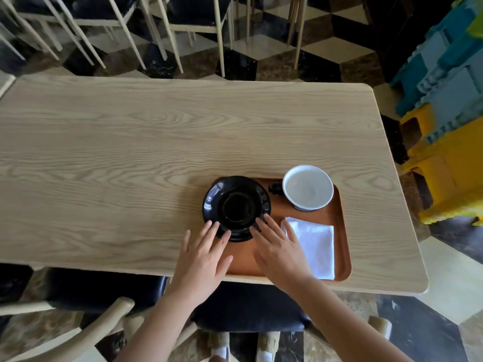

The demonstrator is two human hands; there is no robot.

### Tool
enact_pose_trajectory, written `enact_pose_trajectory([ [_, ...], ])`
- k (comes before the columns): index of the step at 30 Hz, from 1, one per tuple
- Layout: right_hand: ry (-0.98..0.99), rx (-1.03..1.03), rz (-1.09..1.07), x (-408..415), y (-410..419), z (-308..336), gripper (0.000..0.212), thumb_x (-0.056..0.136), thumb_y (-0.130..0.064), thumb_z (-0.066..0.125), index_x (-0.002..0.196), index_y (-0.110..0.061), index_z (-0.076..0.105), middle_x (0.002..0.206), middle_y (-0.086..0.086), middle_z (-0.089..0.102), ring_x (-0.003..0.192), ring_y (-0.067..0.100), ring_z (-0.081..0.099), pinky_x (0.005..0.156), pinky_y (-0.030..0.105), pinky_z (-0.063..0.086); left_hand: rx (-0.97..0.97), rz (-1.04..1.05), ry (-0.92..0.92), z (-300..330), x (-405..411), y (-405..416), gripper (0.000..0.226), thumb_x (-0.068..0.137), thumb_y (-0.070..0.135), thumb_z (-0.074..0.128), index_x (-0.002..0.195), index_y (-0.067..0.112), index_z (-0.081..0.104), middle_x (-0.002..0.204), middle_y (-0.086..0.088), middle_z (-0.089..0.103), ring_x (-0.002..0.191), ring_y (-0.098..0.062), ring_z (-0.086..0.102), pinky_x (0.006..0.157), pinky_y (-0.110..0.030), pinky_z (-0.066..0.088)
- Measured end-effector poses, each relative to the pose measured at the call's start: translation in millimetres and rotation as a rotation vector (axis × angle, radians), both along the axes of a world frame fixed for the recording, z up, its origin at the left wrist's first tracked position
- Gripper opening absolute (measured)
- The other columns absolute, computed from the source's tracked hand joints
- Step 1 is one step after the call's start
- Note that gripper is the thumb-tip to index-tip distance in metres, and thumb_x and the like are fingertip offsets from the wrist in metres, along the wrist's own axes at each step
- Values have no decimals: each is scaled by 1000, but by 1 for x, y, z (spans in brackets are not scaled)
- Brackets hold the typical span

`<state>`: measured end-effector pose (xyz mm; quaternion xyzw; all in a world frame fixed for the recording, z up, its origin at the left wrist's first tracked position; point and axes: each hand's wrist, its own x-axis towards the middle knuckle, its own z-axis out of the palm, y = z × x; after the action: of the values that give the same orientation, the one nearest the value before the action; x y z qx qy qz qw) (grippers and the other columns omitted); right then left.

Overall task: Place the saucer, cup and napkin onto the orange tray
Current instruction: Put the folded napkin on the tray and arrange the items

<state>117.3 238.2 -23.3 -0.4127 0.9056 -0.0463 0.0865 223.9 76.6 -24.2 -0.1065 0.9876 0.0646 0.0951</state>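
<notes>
An orange tray (339, 205) lies on the wooden table at the near right. A black saucer (211, 202) rests on the tray's left end, and a black cup (236, 207) stands on it. A folded white napkin (316, 244) lies on the tray's right side. My left hand (203, 259) is spread flat, its fingertips touching the saucer's near rim. My right hand (279, 249) is spread too, fingertips at the saucer's near right edge, partly covering the napkin's left side. Neither hand grips anything.
A white bowl (308, 188) stands at the tray's far right corner, with a small black object (275, 188) beside it. The light wooden table (130, 152) stretches left and far. Chairs stand beyond it; coloured crates (449, 113) are stacked at the right.
</notes>
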Motion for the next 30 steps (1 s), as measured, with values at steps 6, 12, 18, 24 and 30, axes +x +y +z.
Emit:
enact_pose_trajectory([
  [6, -2, 15, 31, 15, 10, 2, 50, 83, -35, 33, 119, -19, 63, 127, 2, 63, 127, 22, 50, 101, 50, 41, 51, -23, 16, -2, 24, 2, 54, 95, 49, 17, 135, 26, 44, 145, -5, 44, 138, -20, 33, 103, -55, 36],
  [12, -4, 2, 38, 25, 19, -5, 48, 86, -33, 33, 126, -20, 57, 134, 1, 57, 133, 22, 43, 103, 50, 37, 56, -21, 8, -3, 32, 7, 51, 90, 45, 33, 136, 26, 44, 145, -6, 44, 137, -21, 33, 102, -56, 37],
  [18, 28, -6, 31, 25, 18, -6, 48, 85, -35, 33, 123, -20, 59, 131, 2, 60, 131, 23, 46, 100, 55, 39, 34, -30, 43, -5, 33, 6, 50, 90, 45, 33, 134, 26, 46, 144, -6, 46, 136, -20, 35, 103, -56, 35],
  [24, 59, -233, 23, 14, 17, 2, 31, 80, -28, 56, 106, -17, 68, 114, 5, 69, 117, 24, 58, 93, 55, 48, -26, -18, 188, 9, 10, 8, 46, 88, 42, 37, 112, 15, 65, 120, -6, 66, 118, -21, 57, 105, -58, 30],
  [30, 160, -451, -435, -58, 46, 42, 33, 80, -28, 52, 106, -11, 65, 108, 10, 67, 95, 34, 61, 81, 41, 46, 36, 7, 417, 34, -72, 16, 44, 86, 38, 40, 113, 12, 63, 112, -4, 70, 105, -19, 64, 104, -53, 34],
])
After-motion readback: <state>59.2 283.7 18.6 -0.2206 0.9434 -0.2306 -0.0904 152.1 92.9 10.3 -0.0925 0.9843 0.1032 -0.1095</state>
